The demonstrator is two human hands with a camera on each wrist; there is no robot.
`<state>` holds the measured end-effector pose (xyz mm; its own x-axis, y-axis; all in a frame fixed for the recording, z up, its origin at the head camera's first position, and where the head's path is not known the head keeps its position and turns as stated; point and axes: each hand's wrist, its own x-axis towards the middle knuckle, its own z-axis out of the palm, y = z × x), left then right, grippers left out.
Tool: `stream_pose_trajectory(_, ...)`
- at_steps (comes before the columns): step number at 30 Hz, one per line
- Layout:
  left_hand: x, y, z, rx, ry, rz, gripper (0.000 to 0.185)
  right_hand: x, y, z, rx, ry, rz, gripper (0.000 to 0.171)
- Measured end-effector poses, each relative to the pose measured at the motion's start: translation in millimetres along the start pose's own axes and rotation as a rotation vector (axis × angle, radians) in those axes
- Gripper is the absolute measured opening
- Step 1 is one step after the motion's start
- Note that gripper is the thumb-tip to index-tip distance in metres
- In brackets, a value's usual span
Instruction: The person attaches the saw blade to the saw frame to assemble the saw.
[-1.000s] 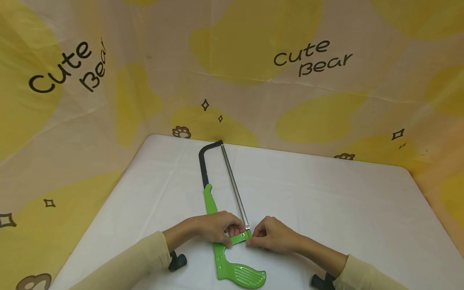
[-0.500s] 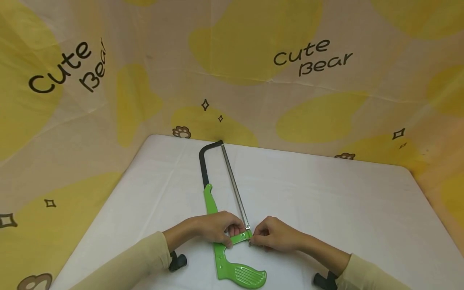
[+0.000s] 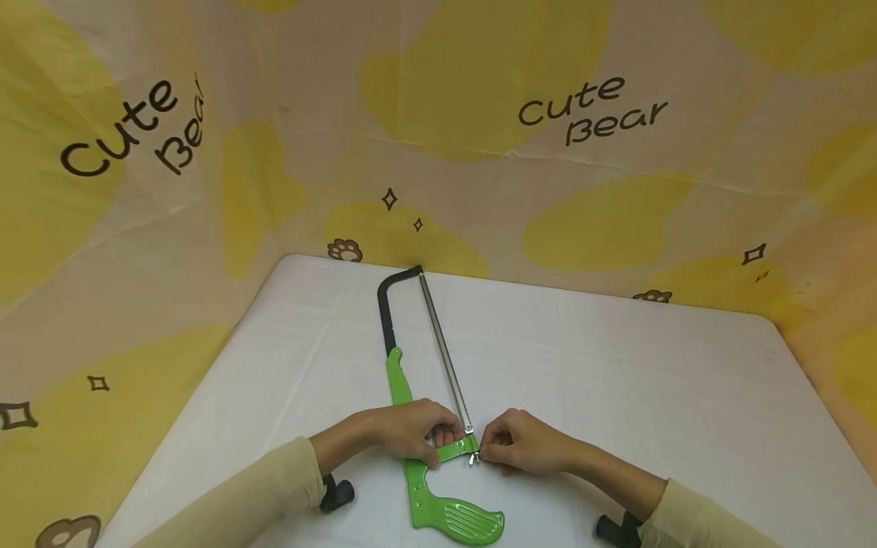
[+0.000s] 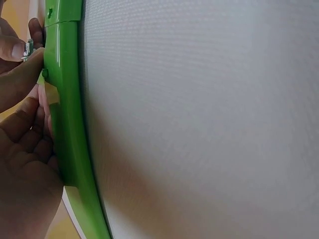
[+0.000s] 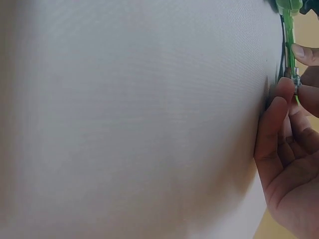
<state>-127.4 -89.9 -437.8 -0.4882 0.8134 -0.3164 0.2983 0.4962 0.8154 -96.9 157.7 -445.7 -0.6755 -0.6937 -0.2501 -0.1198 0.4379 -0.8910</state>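
Note:
A hacksaw lies on the white table, its green handle (image 3: 466,521) toward me and its black front bow (image 3: 385,312) at the far edge. The grey blade (image 3: 441,342) runs along its right side. My left hand (image 3: 411,428) grips the green cross arm (image 3: 452,449) near the blade's near end, thumb in front. My right hand (image 3: 526,443) has thumb and forefinger at a small silver wing nut (image 3: 473,459) on that arm's end, pinching it. In the right wrist view the wing nut (image 5: 296,79) sits between the fingertips; the left wrist view shows it partly.
The white tabletop (image 3: 617,380) spreads out on both sides of the saw. A patterned yellow and beige cloth (image 3: 582,213) stands behind and to the sides. Dark wrist-camera mounts (image 3: 336,495) stick out below both wrists.
The right fingers have shifted slightly to the right, and the wing nut, hidden a second ago, now shows beside them. The left hand and the hacksaw stay in place.

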Motion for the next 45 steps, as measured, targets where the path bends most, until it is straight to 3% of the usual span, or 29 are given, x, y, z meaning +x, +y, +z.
stream_pose_trajectory(32,0.2,1.8,-0.6,0.009,-0.004,-0.004,0.037,4,-6,4,-0.131,0.022,-0.078,0.017)
stream_pose_trajectory(45,0.0,0.4,-1.7,0.020,-0.008,0.005,0.037,8,-10,11,-0.194,0.076,-0.074,0.025)
